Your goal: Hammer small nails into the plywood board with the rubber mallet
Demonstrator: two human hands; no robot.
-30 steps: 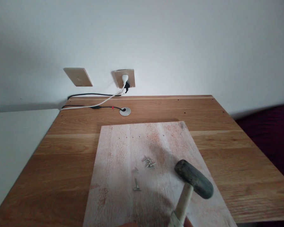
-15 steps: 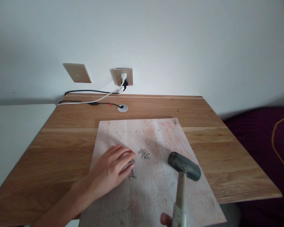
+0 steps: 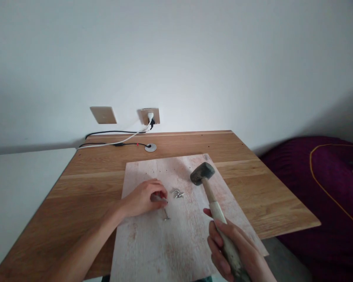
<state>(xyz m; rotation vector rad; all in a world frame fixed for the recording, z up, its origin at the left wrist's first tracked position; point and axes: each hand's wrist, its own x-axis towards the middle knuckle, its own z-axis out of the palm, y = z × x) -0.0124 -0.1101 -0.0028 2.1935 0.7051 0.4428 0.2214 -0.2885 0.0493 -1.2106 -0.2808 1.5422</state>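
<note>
My right hand (image 3: pixel 233 244) is wrapped around the pale handle of a mallet (image 3: pixel 202 174). Its dark, worn head is raised over the right part of a whitewashed board (image 3: pixel 147 246). Over the board's left-middle part, my left hand (image 3: pixel 153 196) has its fingers and thumb curled together in a pinch. What lies between those fingertips is too small to make out. Just below them, a thin metal nail (image 3: pixel 166 214) shows against the board. A small heap of several silvery nails (image 3: pixel 178 193) lies to the right of my left fingertips.
Under the board is a wooden desktop (image 3: pixel 261 196) against a white wall. Black and white cables (image 3: pixel 108 143) run along its back to a wall socket (image 3: pixel 154 116). A row of small holes crosses the board's far end. Purple fabric (image 3: pixel 297 172) sits at the right.
The mallet has risen and moved forward and left, its head now tilted the other way, and my right hand has come into view. My left fingers have curled in closer. The view has shifted.
</note>
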